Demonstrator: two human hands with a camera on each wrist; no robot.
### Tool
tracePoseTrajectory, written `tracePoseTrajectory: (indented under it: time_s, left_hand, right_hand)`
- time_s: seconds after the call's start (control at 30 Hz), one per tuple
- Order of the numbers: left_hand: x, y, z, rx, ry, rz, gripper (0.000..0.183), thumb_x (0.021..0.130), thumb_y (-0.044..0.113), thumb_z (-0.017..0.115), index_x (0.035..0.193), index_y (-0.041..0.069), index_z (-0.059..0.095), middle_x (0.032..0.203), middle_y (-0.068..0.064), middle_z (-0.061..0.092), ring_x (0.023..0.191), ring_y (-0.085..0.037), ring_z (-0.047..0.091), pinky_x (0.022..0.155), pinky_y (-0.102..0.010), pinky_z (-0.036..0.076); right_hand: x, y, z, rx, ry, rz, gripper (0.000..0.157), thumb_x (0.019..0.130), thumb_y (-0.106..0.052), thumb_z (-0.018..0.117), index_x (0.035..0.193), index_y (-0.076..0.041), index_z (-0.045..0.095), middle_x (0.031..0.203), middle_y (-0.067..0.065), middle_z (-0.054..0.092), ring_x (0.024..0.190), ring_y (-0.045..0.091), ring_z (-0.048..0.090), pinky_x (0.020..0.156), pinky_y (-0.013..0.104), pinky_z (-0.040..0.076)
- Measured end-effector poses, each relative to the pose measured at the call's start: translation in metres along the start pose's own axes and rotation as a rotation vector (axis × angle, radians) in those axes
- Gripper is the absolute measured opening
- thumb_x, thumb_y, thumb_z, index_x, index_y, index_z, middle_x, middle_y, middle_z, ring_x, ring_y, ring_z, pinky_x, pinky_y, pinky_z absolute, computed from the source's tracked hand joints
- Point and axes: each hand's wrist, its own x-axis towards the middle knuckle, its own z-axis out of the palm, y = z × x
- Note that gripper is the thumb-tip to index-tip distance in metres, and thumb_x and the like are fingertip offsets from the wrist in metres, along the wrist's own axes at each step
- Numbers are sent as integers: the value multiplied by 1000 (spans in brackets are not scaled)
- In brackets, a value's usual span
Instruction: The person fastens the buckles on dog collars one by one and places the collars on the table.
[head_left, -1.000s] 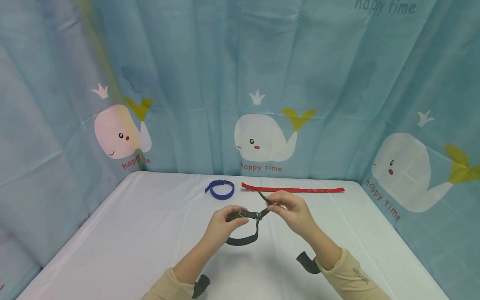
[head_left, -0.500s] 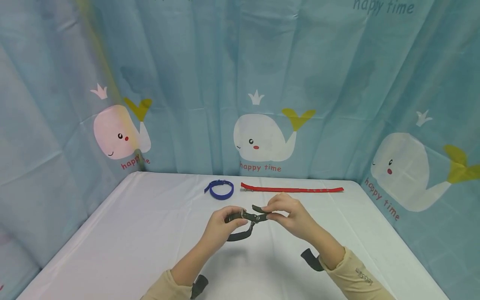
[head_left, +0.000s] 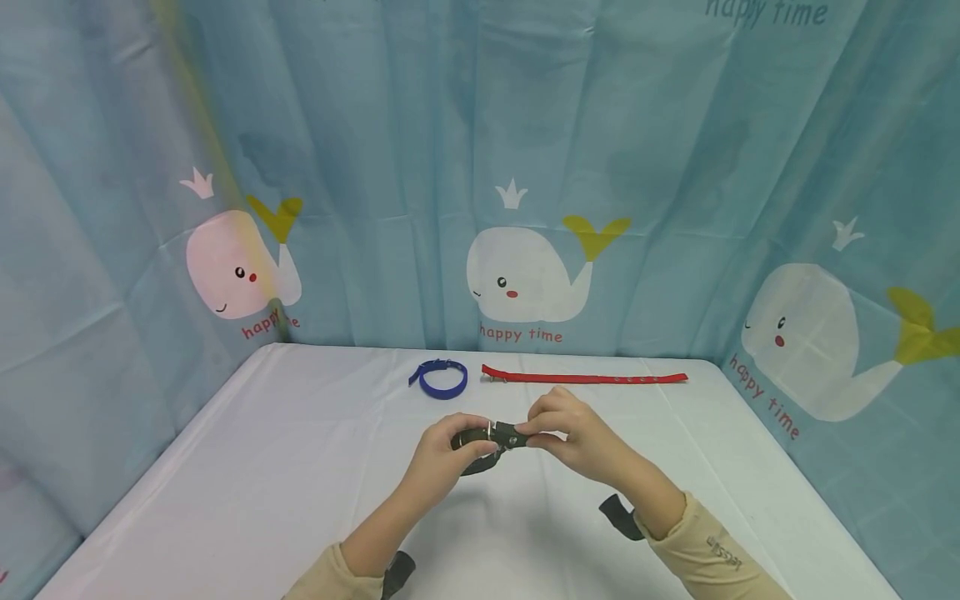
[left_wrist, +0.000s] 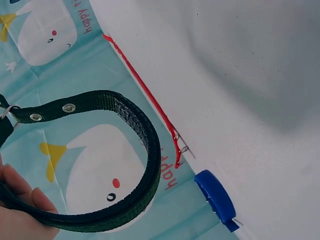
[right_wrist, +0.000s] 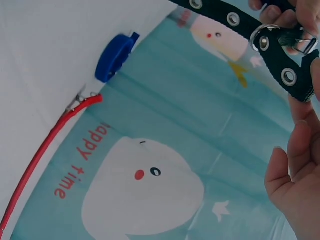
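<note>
Between my two hands, raised above the table, is a dark green webbing pet collar (head_left: 512, 434) with metal eyelets. My left hand (head_left: 438, 457) pinches it at the buckle end between thumb and fingers. My right hand (head_left: 579, 433) pinches the strap's eyelet end (right_wrist: 286, 70). In the right wrist view the strap passes through a metal ring (right_wrist: 259, 39) and bends back beside the buckle (right_wrist: 309, 46). The rest of the collar forms a wide loop in the left wrist view, its padded band (left_wrist: 152, 165) curving out from the left fingers (left_wrist: 42, 200).
A blue collar (head_left: 444, 395), curled into a ring, lies at the back of the white table (head_left: 225, 500). Right of it a red collar (head_left: 585, 379) lies stretched out straight. A blue curtain (head_left: 420, 275) with whale prints stands behind. Dark pieces (head_left: 621, 518) show beside both forearms.
The strap end in the right fingers has swung from pointing up to folded back toward the left hand. The right hand has moved slightly left, nearer the buckle. The loop below shows less.
</note>
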Motion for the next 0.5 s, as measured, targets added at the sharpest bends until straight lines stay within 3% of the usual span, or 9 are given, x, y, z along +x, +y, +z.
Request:
tracePoseTrajectory:
  time_s: [0.5]
  left_hand:
    - [-3,3,0,16,9,-2,26,87,15,74,107,1,68,101,-8,64,90,-20,63,79,-32,55]
  right_hand:
    - [1,1,4,-44,1,-81,29,66,7,81,92,-7,76,83,-3,64,78,13,47,65,23,41]
